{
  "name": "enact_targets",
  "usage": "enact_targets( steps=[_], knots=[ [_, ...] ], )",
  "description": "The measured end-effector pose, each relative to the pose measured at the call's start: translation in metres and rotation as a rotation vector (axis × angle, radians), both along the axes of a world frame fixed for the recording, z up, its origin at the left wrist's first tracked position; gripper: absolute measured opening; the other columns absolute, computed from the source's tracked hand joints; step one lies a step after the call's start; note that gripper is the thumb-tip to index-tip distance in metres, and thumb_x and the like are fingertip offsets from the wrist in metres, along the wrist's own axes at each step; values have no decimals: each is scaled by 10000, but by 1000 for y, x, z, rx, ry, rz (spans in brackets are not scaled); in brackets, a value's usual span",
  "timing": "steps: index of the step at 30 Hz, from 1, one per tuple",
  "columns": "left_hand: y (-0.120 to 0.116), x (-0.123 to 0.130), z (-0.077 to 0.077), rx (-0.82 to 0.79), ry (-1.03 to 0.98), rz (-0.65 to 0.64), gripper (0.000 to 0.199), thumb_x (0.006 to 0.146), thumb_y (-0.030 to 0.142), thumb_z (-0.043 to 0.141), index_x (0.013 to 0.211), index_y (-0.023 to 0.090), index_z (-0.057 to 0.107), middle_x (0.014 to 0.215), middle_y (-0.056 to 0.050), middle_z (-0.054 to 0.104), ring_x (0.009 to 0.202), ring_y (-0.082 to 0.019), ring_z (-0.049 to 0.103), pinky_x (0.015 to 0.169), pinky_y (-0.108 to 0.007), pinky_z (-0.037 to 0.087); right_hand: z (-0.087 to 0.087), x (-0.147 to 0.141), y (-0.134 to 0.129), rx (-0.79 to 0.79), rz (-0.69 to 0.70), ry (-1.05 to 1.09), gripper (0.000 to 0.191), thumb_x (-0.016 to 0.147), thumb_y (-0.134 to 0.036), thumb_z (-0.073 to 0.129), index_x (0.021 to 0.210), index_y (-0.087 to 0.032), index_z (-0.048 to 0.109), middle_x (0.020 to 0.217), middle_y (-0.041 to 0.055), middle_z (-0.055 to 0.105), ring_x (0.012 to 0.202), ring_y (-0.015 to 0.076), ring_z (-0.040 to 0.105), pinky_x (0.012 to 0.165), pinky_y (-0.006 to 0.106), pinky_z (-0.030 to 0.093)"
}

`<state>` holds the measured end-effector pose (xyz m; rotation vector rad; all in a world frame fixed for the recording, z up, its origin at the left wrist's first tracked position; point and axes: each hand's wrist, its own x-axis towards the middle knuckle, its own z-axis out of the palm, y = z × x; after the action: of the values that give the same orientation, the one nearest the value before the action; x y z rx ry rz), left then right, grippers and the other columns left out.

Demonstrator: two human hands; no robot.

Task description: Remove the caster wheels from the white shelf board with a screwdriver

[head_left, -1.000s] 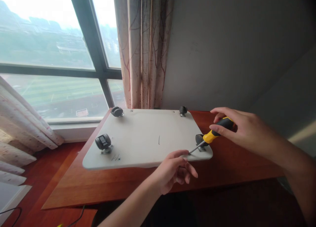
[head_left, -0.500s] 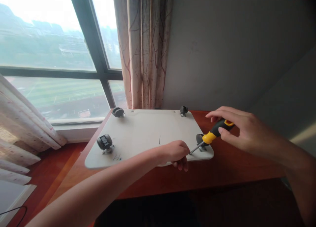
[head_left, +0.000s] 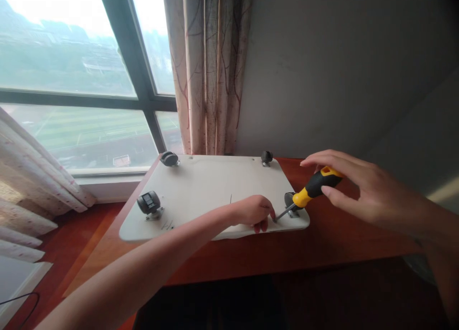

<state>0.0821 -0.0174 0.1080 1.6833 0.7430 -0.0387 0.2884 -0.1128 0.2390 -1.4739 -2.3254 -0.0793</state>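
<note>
A white board (head_left: 211, 181) lies on the wooden table with casters pointing up at its corners. My right hand (head_left: 353, 181) has its thumb and fingers round the yellow and black handle of a screwdriver (head_left: 311, 189). The shaft slants down to the left, its tip at the board's near edge, left of the near right caster (head_left: 291, 203). My left hand (head_left: 255, 211) is closed, fingers curled over the board right beside the tip. Whatever the left fingers pinch, if anything, is too small to make out.
Other casters stand at the near left (head_left: 148, 203), far left (head_left: 169, 159) and far right (head_left: 266, 158) corners. The brown table (head_left: 229, 260) extends around the board. A window (head_left: 68, 134), a patterned curtain (head_left: 215, 81) and a grey wall (head_left: 322, 71) are behind.
My left fingers have drawn up from below the board's near edge and curled closer to the screwdriver tip. The screwdriver stays tilted with its tip at nearly the same spot. The view shifts slightly.
</note>
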Motion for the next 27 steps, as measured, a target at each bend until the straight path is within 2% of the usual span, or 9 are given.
enact_targets(
  steps=[3,5,7,10,12,14,18,22,27],
  knots=[
    [-1,0,-2,23,2,-2,288,829,117,390,971,140,640,608,4,633,451,-102,542,492,-212,392,-5,0,5,70,-149,-29,321,933,-401,549,1210,-276,653,1185,64,704,976,275,696,797,382,544],
    [-2,0,-4,41,0,-3,296,843,129,385,992,140,640,615,5,637,447,-100,546,503,-212,406,-6,-1,8,105,-195,-21,276,948,-439,535,1095,-271,699,1088,57,736,929,276,704,798,397,541],
    [-3,-1,-4,59,-6,-3,302,847,126,379,1003,140,637,624,6,642,448,-96,553,522,-211,425,-5,-2,9,89,-140,7,245,954,-408,526,1060,-280,707,1091,47,738,940,262,703,794,375,545],
    [-5,-4,-3,87,-17,-16,290,830,103,381,956,141,639,644,4,656,454,-90,561,551,-210,445,1,-4,6,13,1,34,302,921,-320,543,1200,-298,657,1240,42,688,1016,249,683,780,327,550],
    [-7,-5,-2,118,-22,-25,271,819,95,394,916,142,642,660,2,667,457,-86,562,571,-213,455,3,-6,5,-24,40,38,370,903,-295,555,1269,-295,611,1292,48,657,1032,246,676,774,318,550],
    [-9,-6,-1,146,-24,-22,262,837,114,397,911,142,647,662,0,674,457,-88,564,593,-221,467,2,-8,5,-24,0,43,349,915,-311,557,1259,-280,602,1247,55,673,934,226,686,731,317,544],
    [-9,-6,-1,137,-35,14,321,869,139,381,1042,130,650,657,-4,683,463,-97,580,606,-228,482,-5,-10,11,37,-86,35,227,923,-380,584,1105,-262,650,1070,48,724,711,181,652,627,312,510],
    [-8,-7,-2,71,-67,18,399,816,87,382,1092,117,667,667,-16,688,460,-95,568,573,-220,476,-5,-7,10,6,-63,60,250,913,-305,558,1149,-274,636,1089,41,721,836,206,687,640,300,519],
    [-9,-8,1,18,-76,33,433,784,75,387,1099,89,684,650,-30,688,471,-106,574,569,-226,472,-1,-2,-2,-51,45,31,407,855,-223,574,1252,-309,587,1247,21,668,1075,239,660,847,337,538]
  ],
)
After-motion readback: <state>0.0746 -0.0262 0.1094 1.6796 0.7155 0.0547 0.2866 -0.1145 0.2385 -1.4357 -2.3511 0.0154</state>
